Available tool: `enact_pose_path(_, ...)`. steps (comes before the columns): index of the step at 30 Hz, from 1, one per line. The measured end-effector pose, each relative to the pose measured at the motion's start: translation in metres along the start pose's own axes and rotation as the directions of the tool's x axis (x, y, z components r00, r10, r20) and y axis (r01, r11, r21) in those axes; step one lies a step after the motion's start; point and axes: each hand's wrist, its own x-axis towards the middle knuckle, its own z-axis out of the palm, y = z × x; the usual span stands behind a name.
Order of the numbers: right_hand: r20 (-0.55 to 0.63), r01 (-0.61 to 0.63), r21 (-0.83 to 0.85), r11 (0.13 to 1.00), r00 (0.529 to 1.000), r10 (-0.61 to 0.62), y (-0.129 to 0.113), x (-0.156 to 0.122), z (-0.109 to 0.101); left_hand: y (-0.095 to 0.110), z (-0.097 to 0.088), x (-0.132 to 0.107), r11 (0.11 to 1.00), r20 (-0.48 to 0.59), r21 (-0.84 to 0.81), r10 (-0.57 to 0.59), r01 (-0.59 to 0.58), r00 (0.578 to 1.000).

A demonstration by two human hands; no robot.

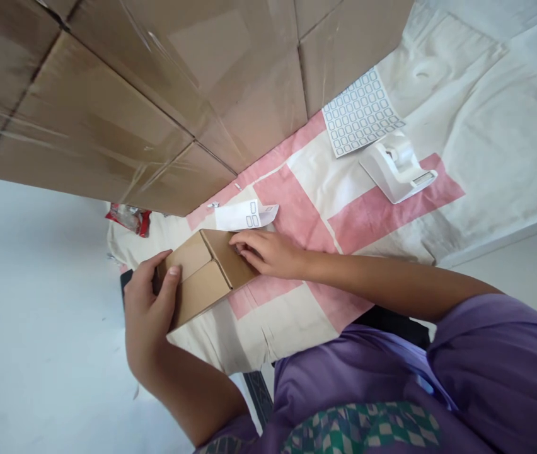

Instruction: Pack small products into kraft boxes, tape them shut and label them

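A small brown cardboard box (pixel 202 271) lies on the cloth in front of me, its top flaps folded down to a seam. My left hand (pixel 150 302) grips its left end, thumb on top and fingers around the far edge. Against the box's right side rest the bent fingertips of my right hand (pixel 268 253). Whether something small is pinched in them is hidden. Just beyond the box lies a folded white label sheet (pixel 237 216) with a few outlined labels on it.
Large taped cardboard boxes (pixel 155 94) stand stacked along the far side. A white tape dispenser (pixel 398 167) and a sheet of blue-outlined labels (pixel 360 113) lie to the right on the pink-and-white cloth (pixel 292 208). A red-and-clear wrapper (pixel 130 219) lies at the left.
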Motion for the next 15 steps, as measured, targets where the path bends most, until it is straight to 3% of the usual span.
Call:
enact_pose_path(7,-0.101,-0.060,0.216,0.975,0.991,0.083,0.0085,-0.0003,-0.0002,0.0017,0.0000,0.0024,1.000,0.018,0.009,0.003,-0.004,1.000)
enact_pose_path(15,-0.143,-0.093,0.228,0.969,0.982,0.128,-0.0002,0.0013,-0.0066,0.0025,-0.0010,0.0035,1.000,0.023,0.004,0.011,-0.011,1.000)
